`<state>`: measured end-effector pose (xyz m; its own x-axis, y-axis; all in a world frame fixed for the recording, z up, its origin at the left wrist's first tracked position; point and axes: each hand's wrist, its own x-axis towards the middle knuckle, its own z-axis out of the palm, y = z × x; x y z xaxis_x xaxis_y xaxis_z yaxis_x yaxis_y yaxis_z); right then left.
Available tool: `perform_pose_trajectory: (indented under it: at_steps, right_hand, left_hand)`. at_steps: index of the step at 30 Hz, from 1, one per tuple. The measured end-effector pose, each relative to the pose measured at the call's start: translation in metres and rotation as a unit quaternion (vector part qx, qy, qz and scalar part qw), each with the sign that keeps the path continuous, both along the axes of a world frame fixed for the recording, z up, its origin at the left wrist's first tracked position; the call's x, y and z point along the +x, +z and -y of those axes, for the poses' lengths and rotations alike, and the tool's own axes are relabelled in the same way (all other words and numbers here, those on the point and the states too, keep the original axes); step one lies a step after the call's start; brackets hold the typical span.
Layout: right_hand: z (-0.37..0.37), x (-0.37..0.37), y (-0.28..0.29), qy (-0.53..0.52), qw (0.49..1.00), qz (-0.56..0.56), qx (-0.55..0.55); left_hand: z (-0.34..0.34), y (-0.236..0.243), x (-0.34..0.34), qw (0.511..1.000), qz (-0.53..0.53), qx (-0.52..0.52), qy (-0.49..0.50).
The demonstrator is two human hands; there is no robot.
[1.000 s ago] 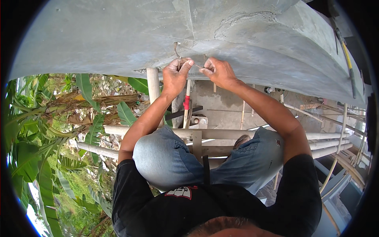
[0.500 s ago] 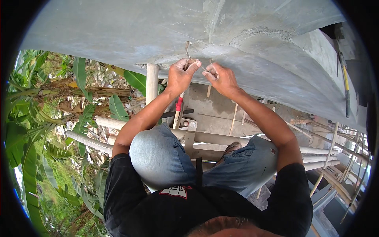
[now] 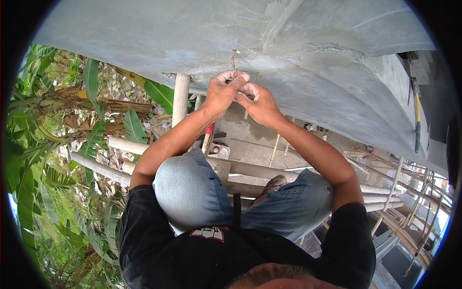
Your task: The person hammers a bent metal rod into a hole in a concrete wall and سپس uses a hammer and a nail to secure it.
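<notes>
At the grey concrete surface [image 3: 159, 38], a bent metal rod [image 3: 233, 58] sticks out of a small hole. Just below it my left hand [image 3: 225, 94] pinches a thin wire at or beside the rod's lower end, thumb over curled fingers. My right hand [image 3: 255, 103] is closed against the left, its fingertips under the left thumb, apparently on that same wire, which is mostly hidden between them. Both hands' fingers look dusted pale grey. A second thin rod [image 3: 258, 77] shows behind the right hand.
Bamboo poles [image 3: 181, 98] form scaffolding under my bent knees [image 3: 187, 188] and to the right. A yellow-and-black handled tool [image 3: 417, 115] rests at the concrete's right edge. A concrete floor [image 3: 250, 139] lies far below. Banana plants [image 3: 62, 144] fill the left.
My right hand has moved left toward my left hand until they meet, hiding the wire that showed between them. The view has shifted, so the tool and concrete edge sit lower at the right.
</notes>
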<state>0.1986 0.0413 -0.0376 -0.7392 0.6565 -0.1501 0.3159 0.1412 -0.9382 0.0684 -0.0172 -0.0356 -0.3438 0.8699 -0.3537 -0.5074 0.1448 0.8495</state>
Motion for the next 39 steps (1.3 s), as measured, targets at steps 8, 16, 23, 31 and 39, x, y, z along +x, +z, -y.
perform_pose_trajectory:
  at_steps: [8,16,23,31,39]
  right_hand:
    - [0.0,-0.009,0.003,-0.04,0.997,0.059,-0.005]
    - [-0.003,-0.01,-0.005,-0.036,0.998,0.052,-0.01]
    - [-0.002,-0.012,-0.002,-0.05,0.996,0.072,-0.009]
    - [-0.017,0.035,0.022,0.095,0.967,0.237,-0.005]
    - [-0.031,0.039,0.065,0.068,0.978,0.197,0.021]
  left_hand:
    - [0.0,0.002,0.004,1.0,0.008,0.001,0.007]
    - [-0.003,-0.005,0.008,0.999,-0.02,-0.019,0.033]
    - [-0.003,0.004,0.004,1.0,-0.014,-0.012,0.002]
    - [0.0,-0.003,0.0,0.988,-0.15,-0.02,0.035]
    - [0.003,-0.017,-0.001,0.951,-0.308,0.024,0.005]
